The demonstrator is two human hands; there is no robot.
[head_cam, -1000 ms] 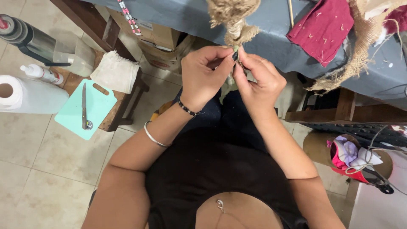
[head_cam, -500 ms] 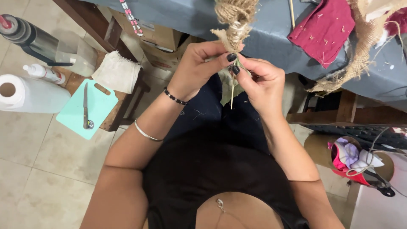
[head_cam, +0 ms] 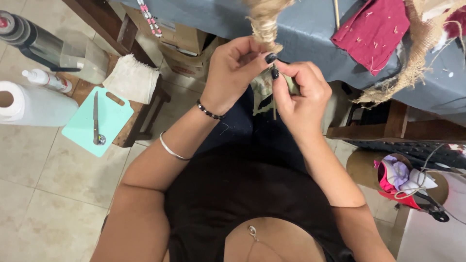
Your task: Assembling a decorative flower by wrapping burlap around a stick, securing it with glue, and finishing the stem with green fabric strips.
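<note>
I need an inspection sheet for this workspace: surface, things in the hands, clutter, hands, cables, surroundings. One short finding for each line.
Surface: table under a grey cloth, fibre scraps on it.
Job's things: wrapped jute bundle hangs at the table edge; thin stick hangs below the fingers.
Clutter: red fabric, burlap piece, teal cutting board with knife, paper roll, folded towel.
Hands: left hand and right hand both pinch at the bundle's lower end.
Cables: nothing seen.
Surroundings: tiled floor, cardboard box under the table.

Knife point(head_cam: 95, 118) on mint cutting board point(head_cam: 115, 119), paper roll point(head_cam: 34, 104) beside.
</note>
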